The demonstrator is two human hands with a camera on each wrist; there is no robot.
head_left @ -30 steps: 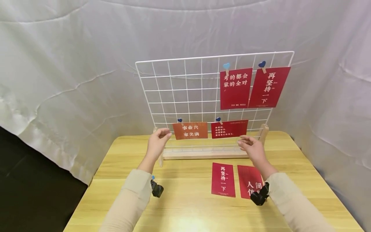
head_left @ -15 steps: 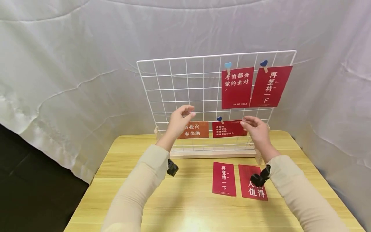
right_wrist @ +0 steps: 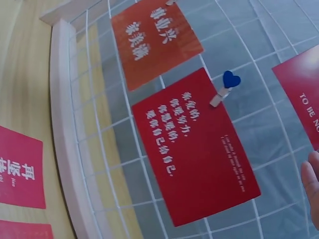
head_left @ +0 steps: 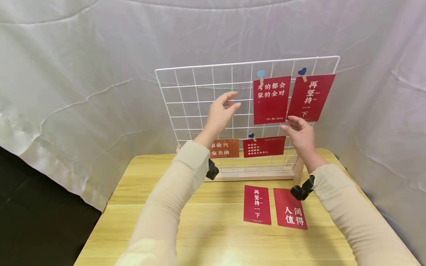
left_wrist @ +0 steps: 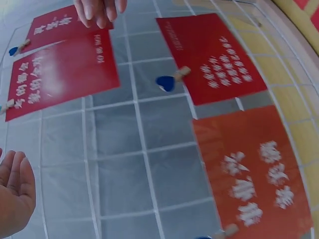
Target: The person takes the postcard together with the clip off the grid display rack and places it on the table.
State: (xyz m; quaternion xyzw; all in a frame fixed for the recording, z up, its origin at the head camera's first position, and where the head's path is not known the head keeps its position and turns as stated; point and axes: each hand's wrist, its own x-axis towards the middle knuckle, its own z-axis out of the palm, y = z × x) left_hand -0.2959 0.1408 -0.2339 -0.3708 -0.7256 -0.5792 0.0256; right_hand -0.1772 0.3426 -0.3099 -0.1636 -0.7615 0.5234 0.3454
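Observation:
My left hand [head_left: 221, 114] is raised before the white wire grid [head_left: 186, 102], fingers loosely bent and nothing in them, left of the upper cards. My right hand [head_left: 301, 138] has its fingertips right at the lower edges of two upper red cards: the left one [head_left: 271, 105] under a light blue heart clip [head_left: 261, 74], the right one [head_left: 313, 98] under a dark blue heart clip [head_left: 302, 71]. Lower on the grid hang an orange card [right_wrist: 157, 42], partly behind my left arm in the head view, and a wide red card [right_wrist: 194, 149] with a blue heart clip [right_wrist: 231, 79].
Two red cards, one left [head_left: 257, 205] and one right [head_left: 293, 218], lie on the wooden table [head_left: 206, 229] in front of the grid's wooden base [head_left: 253, 176]. A pale curtain [head_left: 100, 74] surrounds the table. Both wrists carry black cameras.
Both hands have risen: the left from beside the orange card up and right across the grid, the right from the wide red card's right end to the upper cards' lower edges.

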